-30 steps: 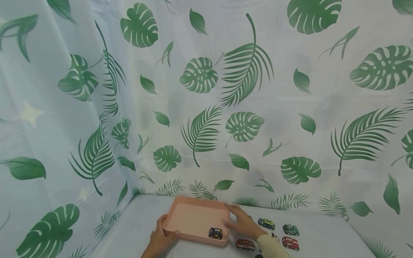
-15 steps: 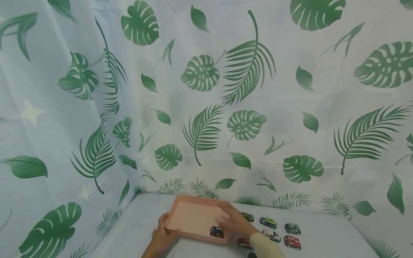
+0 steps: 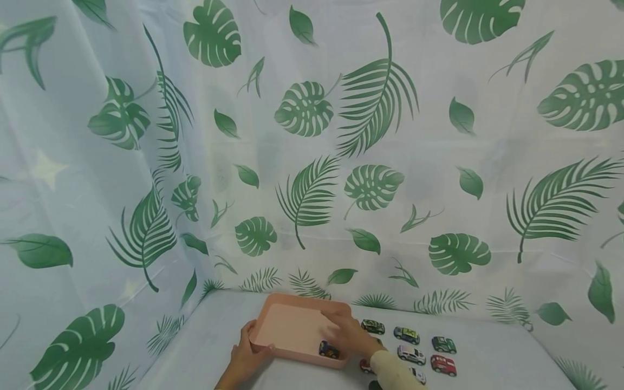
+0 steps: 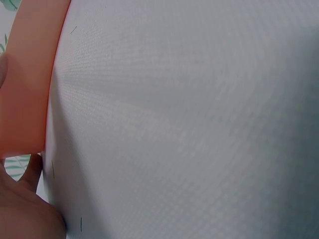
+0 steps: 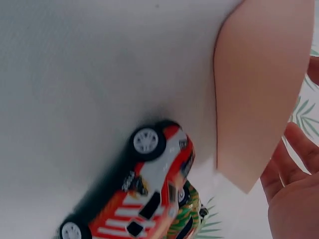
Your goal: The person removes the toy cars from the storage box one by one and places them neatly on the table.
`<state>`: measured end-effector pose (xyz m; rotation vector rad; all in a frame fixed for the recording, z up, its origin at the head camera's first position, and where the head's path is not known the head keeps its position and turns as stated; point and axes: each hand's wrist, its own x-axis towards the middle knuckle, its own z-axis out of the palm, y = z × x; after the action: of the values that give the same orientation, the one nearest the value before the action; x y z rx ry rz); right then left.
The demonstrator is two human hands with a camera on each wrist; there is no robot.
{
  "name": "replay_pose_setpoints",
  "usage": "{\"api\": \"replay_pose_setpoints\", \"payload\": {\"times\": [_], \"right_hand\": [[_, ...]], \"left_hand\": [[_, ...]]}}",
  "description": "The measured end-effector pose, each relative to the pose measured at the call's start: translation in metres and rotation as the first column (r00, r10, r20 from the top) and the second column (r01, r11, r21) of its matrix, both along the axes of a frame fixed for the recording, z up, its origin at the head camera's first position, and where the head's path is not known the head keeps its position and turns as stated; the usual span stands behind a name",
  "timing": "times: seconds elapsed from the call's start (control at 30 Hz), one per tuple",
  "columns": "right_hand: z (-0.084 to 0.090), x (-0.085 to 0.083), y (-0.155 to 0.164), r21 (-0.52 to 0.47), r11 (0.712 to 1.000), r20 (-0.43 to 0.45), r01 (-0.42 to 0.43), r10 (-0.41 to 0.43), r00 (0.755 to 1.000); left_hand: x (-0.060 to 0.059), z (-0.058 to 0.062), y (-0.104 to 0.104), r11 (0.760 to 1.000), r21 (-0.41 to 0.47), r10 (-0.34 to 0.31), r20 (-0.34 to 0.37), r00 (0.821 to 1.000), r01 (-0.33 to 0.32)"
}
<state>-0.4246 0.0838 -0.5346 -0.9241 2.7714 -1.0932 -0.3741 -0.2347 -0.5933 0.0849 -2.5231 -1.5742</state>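
Note:
A pink tray [image 3: 287,327] lies on the white cloth. My left hand [image 3: 247,355] grips its near left corner, thumb on the rim; the left wrist view shows the tray wall [image 4: 30,74] close against that hand [image 4: 25,209]. My right hand [image 3: 343,333] reaches over the tray's right wall with fingers stretched out, above a blue toy car [image 3: 328,350] in the tray's near right corner. The right wrist view shows the tray wall [image 5: 259,89], a red and white toy car [image 5: 144,199] outside it, and my fingers [image 5: 294,199] beyond the wall.
Several toy cars stand in rows right of the tray: a green one [image 3: 372,326], another [image 3: 407,335], a dark green one [image 3: 443,344], a white one [image 3: 411,354] and a red one [image 3: 443,365]. A leaf-print curtain [image 3: 312,162] closes in the back and left.
My right hand has slid left from the tray's right wall to over the tray, uncovering the green car behind it. The left hand keeps its hold on the tray.

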Motion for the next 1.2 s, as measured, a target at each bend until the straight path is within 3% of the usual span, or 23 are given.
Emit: {"api": "replay_pose_setpoints", "payload": {"times": [0.1,0.37,0.67,0.83,1.2], "right_hand": [[-0.001,-0.001,-0.004,0.034,0.999,-0.004,-0.018,0.018,1.0],[0.006,0.0,-0.012,0.032,0.999,0.142,-0.027,0.022,0.99],[0.002,0.002,-0.012,0.098,0.994,0.135,-0.056,0.042,0.99],[0.0,0.0,-0.014,0.093,0.994,0.131,-0.054,0.042,0.991],[0.0,0.0,-0.015,0.069,0.996,0.097,-0.047,0.04,0.994]], "left_hand": [[-0.001,-0.001,-0.001,1.0,0.01,-0.01,-0.002,1.0,0.01],[0.0,0.001,-0.001,1.0,0.019,-0.014,0.004,1.0,0.014],[0.007,0.01,0.004,0.999,-0.037,0.007,0.01,1.0,-0.006],[0.011,0.015,0.005,0.998,-0.056,0.013,-0.026,1.0,-0.014],[0.012,0.017,0.005,0.998,-0.069,-0.005,0.01,1.0,0.006]]}}
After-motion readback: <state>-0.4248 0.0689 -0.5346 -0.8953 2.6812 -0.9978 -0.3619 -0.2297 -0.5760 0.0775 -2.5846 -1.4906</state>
